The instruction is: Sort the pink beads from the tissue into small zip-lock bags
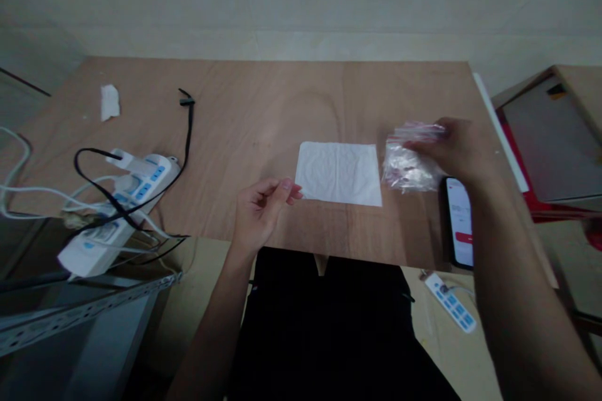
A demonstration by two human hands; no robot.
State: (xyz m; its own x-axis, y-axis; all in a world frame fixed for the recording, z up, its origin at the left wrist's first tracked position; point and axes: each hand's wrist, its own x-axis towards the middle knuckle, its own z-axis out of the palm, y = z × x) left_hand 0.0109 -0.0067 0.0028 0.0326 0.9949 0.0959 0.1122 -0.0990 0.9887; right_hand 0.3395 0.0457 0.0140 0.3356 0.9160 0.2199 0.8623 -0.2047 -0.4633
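Note:
A white paper napkin (pixel 339 173) lies flat on the wooden table, with faint crease lines across it. At its lower left corner is my left hand (pixel 258 212), fingers curled and the thumb pressed against them. Whether anything sits in that pinch is hidden. Off the napkin's right side, my right hand (pixel 454 147) grips the upper right part of a bundle of clear zip-lock bags (pixel 411 166) with reddish seal strips. The bags look crumpled and shiny, and their lower part hangs over or rests on the table; I cannot tell which. My right fingertips are partly blurred.
A phone (pixel 458 219) with its screen lit lies under my right forearm. At the left edge, a white power strip (pixel 122 213) is tangled with cables. A black cable tip (pixel 187 101) and a white scrap (pixel 110 102) lie farther back. Another power strip (pixel 450 302) is on the floor.

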